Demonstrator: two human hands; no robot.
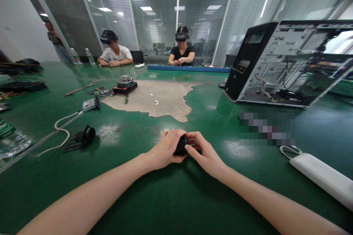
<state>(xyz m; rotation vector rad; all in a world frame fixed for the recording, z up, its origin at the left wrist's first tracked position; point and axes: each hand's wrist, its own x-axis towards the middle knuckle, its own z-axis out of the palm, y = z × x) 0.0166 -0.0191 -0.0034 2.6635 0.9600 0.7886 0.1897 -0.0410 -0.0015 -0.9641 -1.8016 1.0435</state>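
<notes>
A small black part (pixel 180 146) is held between my two hands over the green table (pixel 132 198). My left hand (pixel 167 149) wraps round it from the left, the thumb below and the fingers over its far side. On its right side, the fingertips and thumb of my right hand (pixel 202 152) pinch its edge. The part's details are too dark to make out. To the left lies a black plastic piece (pixel 87 136) with a round collar and flat slats.
An open computer case (pixel 264 66) stands at the right, with a white power block (pixel 322 176) nearer. A metal box (pixel 91 104) with a cable and a black-based cooler (pixel 125 85) lie left. A bottle (pixel 12 141) is at the left edge. Two people sit across the table.
</notes>
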